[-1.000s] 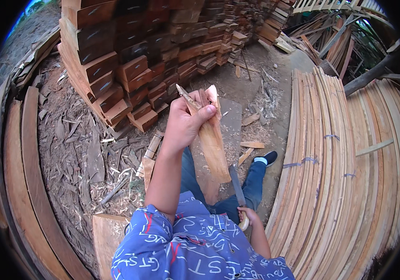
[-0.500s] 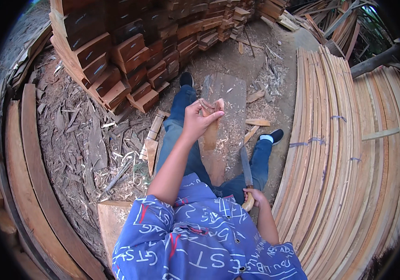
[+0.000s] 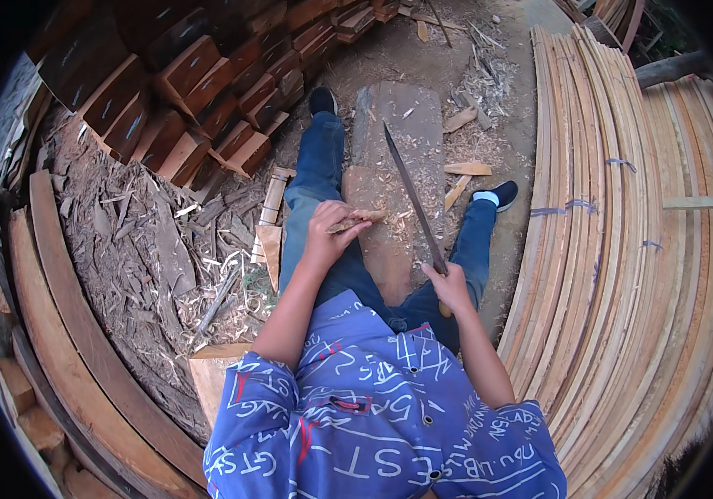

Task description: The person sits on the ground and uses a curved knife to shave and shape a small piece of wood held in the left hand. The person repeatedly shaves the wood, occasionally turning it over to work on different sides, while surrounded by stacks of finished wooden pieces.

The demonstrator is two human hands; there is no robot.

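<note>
Gripping, left hand (image 3: 334,226): closed around wood piece (image 3: 370,215)
Wood piece: long axis crosswise, tip pointing right, over board's (image 3: 419,104) left edge
Right hand (image 3: 453,287): wrapped round knife (image 3: 413,193), blade slanting forward-left above board

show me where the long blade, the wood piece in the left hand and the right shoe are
Long blade (image 3: 414,198): head view, middle of its metal
Wood piece (image 3: 375,215): head view, end sticking out past the left hand (image 3: 331,228)
Right shoe (image 3: 506,194): head view, its dark upper
</note>
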